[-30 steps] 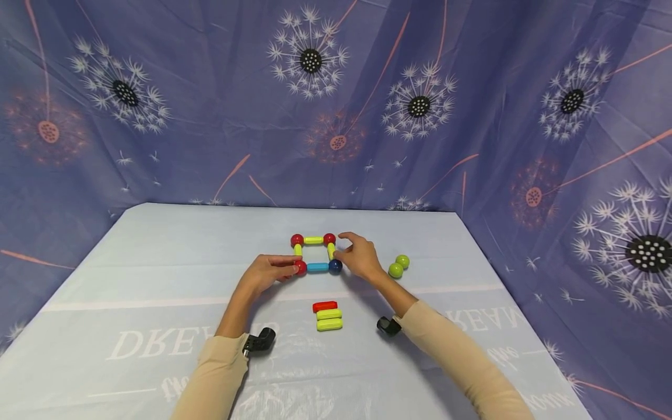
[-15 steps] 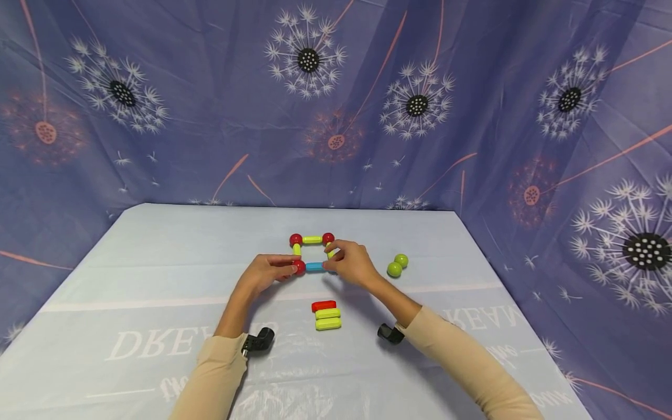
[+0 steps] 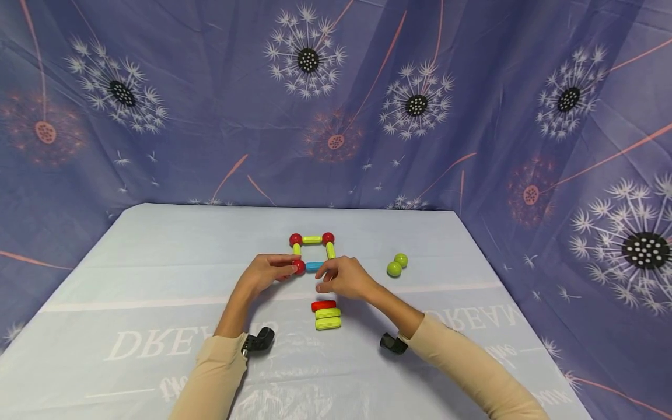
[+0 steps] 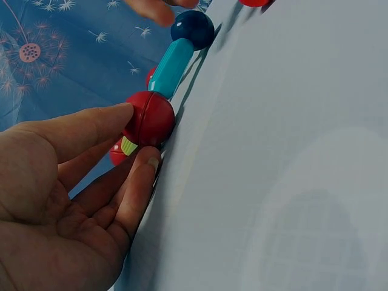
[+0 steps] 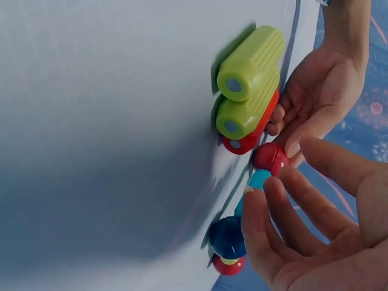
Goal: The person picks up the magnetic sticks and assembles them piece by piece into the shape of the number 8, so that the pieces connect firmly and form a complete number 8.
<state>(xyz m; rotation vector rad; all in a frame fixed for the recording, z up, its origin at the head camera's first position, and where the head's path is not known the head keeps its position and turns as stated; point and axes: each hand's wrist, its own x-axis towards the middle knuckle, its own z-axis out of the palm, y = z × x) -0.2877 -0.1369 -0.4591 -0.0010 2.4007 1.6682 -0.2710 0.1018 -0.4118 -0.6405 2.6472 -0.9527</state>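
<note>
One table (image 3: 430, 242) under pale cloth bears a square of rods and balls (image 3: 312, 240) toward its far edge. Two hands meet at the square's near side: the left hand (image 3: 269, 273) pinches its near-left red ball (image 4: 153, 116), while the right hand (image 3: 346, 278), fingers (image 5: 315, 201) loosely spread, hovers beside its blue rod (image 4: 171, 68) and navy ball (image 4: 193, 30). Nearer the person, two yellow rods (image 3: 328, 324) and a red rod (image 3: 324, 305) lie side by side; two green balls (image 3: 394, 269) touch to the square's right.

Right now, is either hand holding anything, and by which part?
The left hand pinches the nearest red ball by the side away from the blue stick; the right hand holds nothing.
</note>
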